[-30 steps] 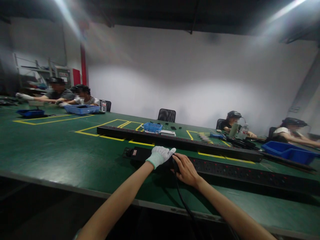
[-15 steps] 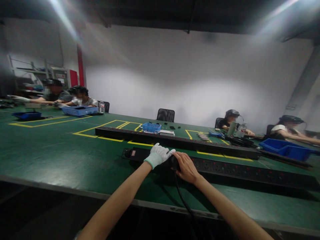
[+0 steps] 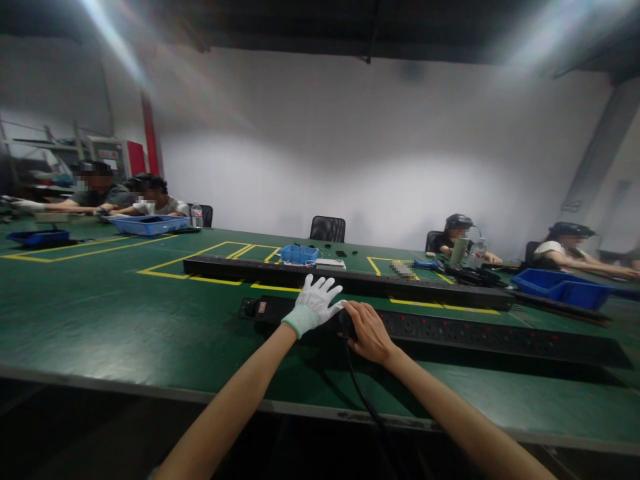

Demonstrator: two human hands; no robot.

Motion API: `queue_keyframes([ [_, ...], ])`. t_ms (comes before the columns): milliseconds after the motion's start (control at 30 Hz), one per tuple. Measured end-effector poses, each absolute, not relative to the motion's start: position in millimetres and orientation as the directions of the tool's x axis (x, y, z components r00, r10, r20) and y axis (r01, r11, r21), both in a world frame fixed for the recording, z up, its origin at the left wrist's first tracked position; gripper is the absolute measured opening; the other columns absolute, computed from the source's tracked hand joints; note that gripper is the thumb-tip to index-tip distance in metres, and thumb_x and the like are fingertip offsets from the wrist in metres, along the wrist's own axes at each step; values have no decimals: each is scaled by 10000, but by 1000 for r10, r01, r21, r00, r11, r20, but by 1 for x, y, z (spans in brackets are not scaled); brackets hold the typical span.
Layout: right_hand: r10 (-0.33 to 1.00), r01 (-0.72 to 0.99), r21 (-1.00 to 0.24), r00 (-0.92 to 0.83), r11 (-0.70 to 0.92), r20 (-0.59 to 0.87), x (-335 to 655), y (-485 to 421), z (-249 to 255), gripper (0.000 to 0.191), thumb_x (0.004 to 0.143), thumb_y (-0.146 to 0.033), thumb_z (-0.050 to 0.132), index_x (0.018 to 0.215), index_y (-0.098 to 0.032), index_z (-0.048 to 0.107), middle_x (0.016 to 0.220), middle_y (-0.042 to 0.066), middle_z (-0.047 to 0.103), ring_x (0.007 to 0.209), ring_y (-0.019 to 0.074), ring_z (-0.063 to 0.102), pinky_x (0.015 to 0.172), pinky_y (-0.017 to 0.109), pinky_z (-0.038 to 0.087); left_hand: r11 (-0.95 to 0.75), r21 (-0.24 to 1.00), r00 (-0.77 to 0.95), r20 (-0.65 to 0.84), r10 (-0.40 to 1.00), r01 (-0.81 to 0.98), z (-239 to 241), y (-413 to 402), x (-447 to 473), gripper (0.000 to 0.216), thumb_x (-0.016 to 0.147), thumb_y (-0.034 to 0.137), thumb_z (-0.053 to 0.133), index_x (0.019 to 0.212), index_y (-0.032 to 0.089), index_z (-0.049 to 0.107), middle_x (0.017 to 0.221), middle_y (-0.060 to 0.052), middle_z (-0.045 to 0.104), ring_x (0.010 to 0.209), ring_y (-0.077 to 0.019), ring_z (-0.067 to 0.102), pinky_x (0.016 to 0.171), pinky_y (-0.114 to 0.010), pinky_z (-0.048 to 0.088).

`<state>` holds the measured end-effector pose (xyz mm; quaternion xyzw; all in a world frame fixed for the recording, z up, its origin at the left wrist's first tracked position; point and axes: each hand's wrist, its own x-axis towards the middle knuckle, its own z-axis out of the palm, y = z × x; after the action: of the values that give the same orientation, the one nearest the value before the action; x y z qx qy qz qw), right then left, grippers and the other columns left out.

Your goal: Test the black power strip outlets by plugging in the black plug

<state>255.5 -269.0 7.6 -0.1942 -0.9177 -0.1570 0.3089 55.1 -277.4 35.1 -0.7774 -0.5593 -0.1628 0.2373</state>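
A long black power strip with a row of sockets and small red marks lies across the green table in front of me. My left hand, in a white glove with a green cuff, is spread over the strip's left part, its fingers apart. Bare and curled, my right hand grips a black plug at the strip, mostly hidden by the fingers. From the plug a black cable hangs down over the table's front edge. Whether the plug is fully seated I cannot tell.
Behind lies a second long black strip. Beyond it are a small blue bin and a white box. A blue tray stands right, a light-blue tray left. Several people sit around the table.
My left hand has opened from bent fingers to a spread hand. My right hand stays on the plug. The whole view has shifted slightly.
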Motion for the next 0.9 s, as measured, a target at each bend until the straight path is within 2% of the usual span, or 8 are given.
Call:
queue_keyframes([
  [233, 284, 466, 144, -726, 873, 626, 256, -269, 7, 743, 715, -220, 611, 1362, -119, 260, 1273, 167, 447, 1116, 282, 446, 963, 456, 364, -247, -201, 317, 540, 780, 948, 32, -274, 54, 598, 876, 590, 288, 1399, 300, 290, 1482, -78, 242, 1285, -299, 322, 1051, -535, 132],
  [400, 283, 465, 141, -724, 874, 629, 256, -270, 7, 742, 718, -217, 604, 1366, -130, 254, 1274, 165, 445, 1120, 286, 449, 964, 465, 362, -245, -211, 322, 554, 768, 946, 31, -273, 54, 608, 872, 597, 284, 1409, 313, 262, 1480, -67, 247, 1310, -316, 270, 1054, -556, 96],
  [633, 284, 470, 145, -721, 871, 631, 256, -272, 9, 751, 707, -212, 609, 1365, -128, 256, 1266, 164, 450, 1124, 281, 443, 957, 455, 374, -230, -203, 306, 574, 760, 952, 33, -275, 55, 594, 862, 600, 304, 1394, 334, 305, 1500, -60, 187, 1336, -365, 160, 1041, -593, 65],
  [900, 289, 474, 143, -720, 869, 631, 256, -273, 10, 768, 702, -210, 615, 1371, -146, 243, 1275, 157, 443, 1123, 281, 443, 951, 458, 379, -203, -179, 270, 571, 775, 963, 31, -273, 56, 635, 849, 622, 309, 1408, 323, 273, 1505, -79, 159, 1336, -370, 157, 1036, -589, 87],
])
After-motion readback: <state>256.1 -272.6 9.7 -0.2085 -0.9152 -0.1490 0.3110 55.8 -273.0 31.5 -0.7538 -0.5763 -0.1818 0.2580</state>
